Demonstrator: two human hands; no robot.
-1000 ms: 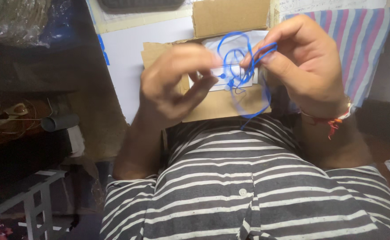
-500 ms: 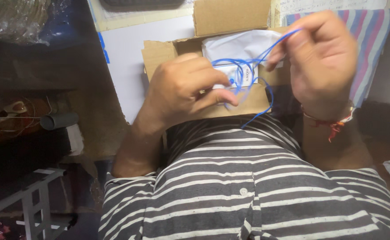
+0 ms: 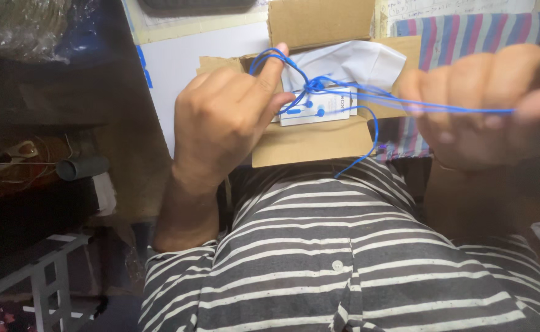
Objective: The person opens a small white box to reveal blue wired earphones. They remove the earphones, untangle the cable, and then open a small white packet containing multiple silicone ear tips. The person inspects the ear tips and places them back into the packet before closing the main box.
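While the left hand (image 3: 224, 120) hooks a loop of thin blue earphone cable (image 3: 319, 92) over its raised finger, the right hand (image 3: 482, 107) (blurred) pinches the strands taut above the open cardboard box (image 3: 310, 144). Pulling harder could tighten the central knot or strain the thin, tangled wire.

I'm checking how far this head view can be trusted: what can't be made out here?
- Right hand: motion-blurred, so its grip on the blue cord is unclear.
- Cord's knot: too small to trace.
- Left hand: its palm faces away.
- Cardboard box: contents partly hidden by white paper.
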